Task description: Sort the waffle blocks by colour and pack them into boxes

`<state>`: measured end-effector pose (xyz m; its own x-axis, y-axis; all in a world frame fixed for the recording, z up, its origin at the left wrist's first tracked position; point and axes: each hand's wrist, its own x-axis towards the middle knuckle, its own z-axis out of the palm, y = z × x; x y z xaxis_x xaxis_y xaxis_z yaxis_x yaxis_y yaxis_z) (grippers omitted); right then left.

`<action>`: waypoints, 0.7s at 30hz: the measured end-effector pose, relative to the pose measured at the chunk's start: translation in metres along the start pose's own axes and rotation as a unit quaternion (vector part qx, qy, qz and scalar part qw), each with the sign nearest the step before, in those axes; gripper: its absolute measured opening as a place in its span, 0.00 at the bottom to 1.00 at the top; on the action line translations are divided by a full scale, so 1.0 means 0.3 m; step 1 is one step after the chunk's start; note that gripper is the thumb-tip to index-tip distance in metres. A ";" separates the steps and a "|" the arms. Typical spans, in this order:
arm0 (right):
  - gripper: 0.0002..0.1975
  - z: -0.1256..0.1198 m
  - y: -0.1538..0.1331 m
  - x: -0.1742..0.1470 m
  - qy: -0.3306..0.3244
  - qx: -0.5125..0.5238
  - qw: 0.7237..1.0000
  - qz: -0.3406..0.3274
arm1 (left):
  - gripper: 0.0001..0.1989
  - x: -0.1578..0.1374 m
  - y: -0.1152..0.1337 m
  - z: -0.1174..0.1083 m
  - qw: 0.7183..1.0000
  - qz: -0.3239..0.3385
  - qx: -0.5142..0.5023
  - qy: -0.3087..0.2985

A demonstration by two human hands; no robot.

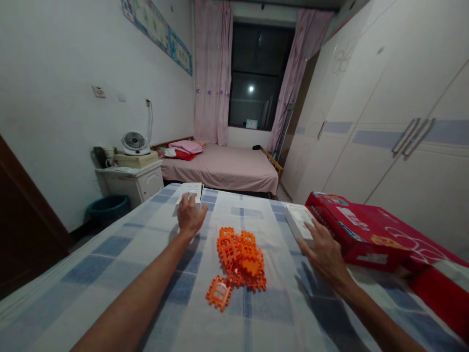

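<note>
My left hand is at the near edge of a small white box on the far left of the table. Its fingers are spread over that edge, the thumb out to the right. On the other side, my right hand is at the near end of a second white box, with the thumb on one side and the fingers on the other. Between my forearms lies a heap of orange plastic interlocking window pieces. One orange window piece lies at the heap's near left.
A large red box stands on the right of the table, beside the second white box. The blue-and-white checked tablecloth covers the table. Beyond are a bed, a cabinet with a fan, and wardrobes.
</note>
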<state>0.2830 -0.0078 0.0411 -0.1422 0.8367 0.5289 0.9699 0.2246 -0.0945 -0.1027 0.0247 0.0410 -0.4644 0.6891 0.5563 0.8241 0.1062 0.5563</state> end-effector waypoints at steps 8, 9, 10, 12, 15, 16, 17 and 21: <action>0.20 0.058 0.130 -0.273 0.092 0.090 0.991 -0.033 | 0.45 0.202 -0.078 0.056 0.965 -0.165 0.162 -0.122; 0.19 0.064 0.135 -0.277 0.098 0.099 0.990 -0.033 | 0.44 0.202 -0.077 0.072 0.963 -0.170 0.168 -0.126; 0.19 0.068 0.136 -0.278 0.100 0.105 0.989 -0.034 | 0.42 0.200 -0.075 0.086 0.963 -0.169 0.171 -0.124; 0.18 0.073 0.127 -0.278 0.099 0.112 0.988 -0.038 | 0.37 0.188 -0.072 0.101 0.966 -0.157 0.173 -0.113; 0.17 0.078 0.106 -0.282 0.086 0.130 0.987 -0.040 | 0.33 0.168 -0.070 0.092 0.972 -0.131 0.168 -0.099; 0.17 0.079 0.102 -0.284 0.081 0.138 0.986 -0.038 | 0.32 0.163 -0.069 0.082 0.974 -0.123 0.165 -0.097; 0.17 0.078 0.098 -0.285 0.075 0.147 0.986 -0.035 | 0.31 0.159 -0.065 0.068 0.976 -0.114 0.160 -0.096; 0.18 0.050 0.068 -0.273 0.058 0.211 0.976 -0.003 | 0.29 0.129 -0.009 -0.010 0.984 -0.059 0.134 -0.098</action>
<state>0.3115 -0.0642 -0.0169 -0.1012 0.7778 0.6203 0.7977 0.4360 -0.4166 -0.1240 0.0489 0.0629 -0.5123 0.7827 0.3533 0.8364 0.3614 0.4122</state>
